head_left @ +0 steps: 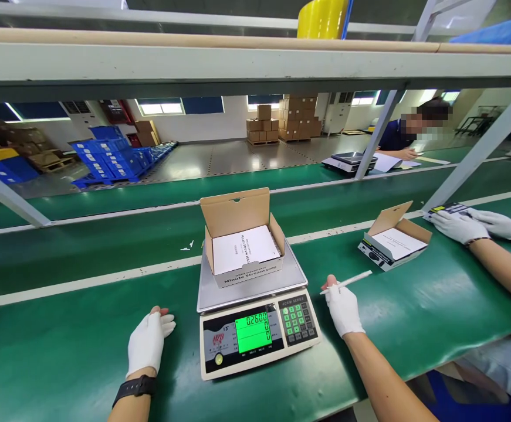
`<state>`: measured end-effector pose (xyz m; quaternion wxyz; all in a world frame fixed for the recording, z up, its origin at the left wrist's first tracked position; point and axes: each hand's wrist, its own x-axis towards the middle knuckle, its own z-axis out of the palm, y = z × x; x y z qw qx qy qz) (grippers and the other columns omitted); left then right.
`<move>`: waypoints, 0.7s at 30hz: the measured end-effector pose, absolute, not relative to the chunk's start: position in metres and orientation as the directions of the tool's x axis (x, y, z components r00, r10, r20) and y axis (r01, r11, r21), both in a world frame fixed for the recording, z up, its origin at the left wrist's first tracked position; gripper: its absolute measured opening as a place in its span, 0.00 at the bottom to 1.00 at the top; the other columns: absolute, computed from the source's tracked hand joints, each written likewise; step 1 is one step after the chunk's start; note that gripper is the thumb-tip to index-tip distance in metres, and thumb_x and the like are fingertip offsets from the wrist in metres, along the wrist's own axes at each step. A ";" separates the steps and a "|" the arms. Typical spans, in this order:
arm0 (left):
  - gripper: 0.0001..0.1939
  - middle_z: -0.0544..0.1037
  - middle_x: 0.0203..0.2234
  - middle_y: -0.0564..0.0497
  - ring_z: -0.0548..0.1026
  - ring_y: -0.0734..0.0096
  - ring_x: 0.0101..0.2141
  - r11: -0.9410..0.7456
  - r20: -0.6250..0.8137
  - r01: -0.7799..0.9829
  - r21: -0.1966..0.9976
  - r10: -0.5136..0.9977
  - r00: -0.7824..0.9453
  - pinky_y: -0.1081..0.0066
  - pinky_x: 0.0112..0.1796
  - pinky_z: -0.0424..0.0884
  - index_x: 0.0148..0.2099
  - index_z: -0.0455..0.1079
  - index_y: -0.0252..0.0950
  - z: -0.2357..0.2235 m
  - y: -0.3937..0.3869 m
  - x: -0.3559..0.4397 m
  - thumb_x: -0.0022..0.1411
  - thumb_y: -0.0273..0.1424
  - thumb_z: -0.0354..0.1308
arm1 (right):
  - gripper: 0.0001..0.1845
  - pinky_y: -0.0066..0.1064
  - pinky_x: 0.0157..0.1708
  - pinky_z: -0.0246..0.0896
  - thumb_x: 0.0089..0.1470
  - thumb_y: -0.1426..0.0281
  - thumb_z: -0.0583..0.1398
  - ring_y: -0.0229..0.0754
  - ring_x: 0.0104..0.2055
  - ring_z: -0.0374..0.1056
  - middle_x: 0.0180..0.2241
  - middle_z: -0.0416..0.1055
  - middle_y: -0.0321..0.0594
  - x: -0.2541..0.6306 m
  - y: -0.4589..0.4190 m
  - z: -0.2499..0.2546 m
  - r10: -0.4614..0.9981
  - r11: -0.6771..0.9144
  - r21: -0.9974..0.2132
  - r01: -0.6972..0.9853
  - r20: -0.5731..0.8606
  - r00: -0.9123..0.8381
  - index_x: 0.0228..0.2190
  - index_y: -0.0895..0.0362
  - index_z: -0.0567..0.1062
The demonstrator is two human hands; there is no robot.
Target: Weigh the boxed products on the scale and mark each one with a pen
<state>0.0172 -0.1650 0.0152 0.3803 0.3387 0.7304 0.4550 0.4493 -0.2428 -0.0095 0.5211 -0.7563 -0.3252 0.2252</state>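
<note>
An open cardboard box [243, 246] with a white leaflet inside sits on the steel pan of a digital scale [255, 328], whose green display is lit. My left hand [148, 340], in a white glove, rests on the green belt left of the scale with its fingers curled under and nothing visible in it. My right hand [342, 306], also gloved, lies to the right of the scale and grips a white pen [349, 281] that points up and to the right.
A second open box [393, 241] lies on the green belt [61, 351] to the right. A co-worker's gloved hands [475, 225] hold a small pack beyond it. Another person sits at a far scale [347, 161]. Slanted frame posts [479, 152] and a shelf [237, 64] overhead bound the space.
</note>
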 end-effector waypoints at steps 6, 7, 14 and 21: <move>0.12 0.77 0.36 0.41 0.78 0.66 0.31 0.385 -0.356 -0.032 0.922 0.817 -0.454 0.70 0.33 0.77 0.42 0.68 0.30 0.022 -0.149 0.010 0.59 0.32 0.51 | 0.29 0.28 0.20 0.46 0.56 0.45 0.51 0.36 0.21 0.51 0.18 0.56 0.34 0.450 -0.243 0.027 0.744 -0.117 -0.984 0.137 0.005 0.668 0.25 0.59 0.69; 0.12 0.77 0.37 0.40 0.78 0.65 0.32 0.384 -0.365 -0.045 0.922 0.825 -0.432 0.70 0.33 0.77 0.42 0.68 0.30 0.026 -0.146 0.009 0.59 0.32 0.52 | 0.28 0.27 0.20 0.46 0.56 0.46 0.51 0.36 0.21 0.51 0.18 0.56 0.33 0.449 -0.241 0.036 0.750 -0.080 -0.986 0.149 0.040 0.661 0.25 0.58 0.69; 0.24 0.77 0.36 0.40 0.77 0.60 0.35 0.124 -0.107 0.083 0.989 0.976 -0.188 0.67 0.34 0.77 0.44 0.70 0.29 0.107 -0.134 0.038 0.59 0.47 0.52 | 0.25 0.28 0.26 0.52 0.61 0.52 0.50 0.36 0.23 0.58 0.19 0.60 0.34 0.408 -0.233 0.123 0.806 0.179 -0.866 0.468 0.402 0.435 0.26 0.58 0.71; 0.28 0.78 0.34 0.42 0.77 0.59 0.33 -0.032 0.049 0.154 0.987 0.993 -0.105 0.62 0.35 0.76 0.44 0.69 0.29 0.161 -0.133 0.076 0.58 0.51 0.51 | 0.21 0.28 0.33 0.58 0.61 0.58 0.52 0.38 0.27 0.63 0.21 0.65 0.35 0.362 -0.221 0.169 0.792 0.388 -0.779 0.492 0.555 0.253 0.26 0.57 0.75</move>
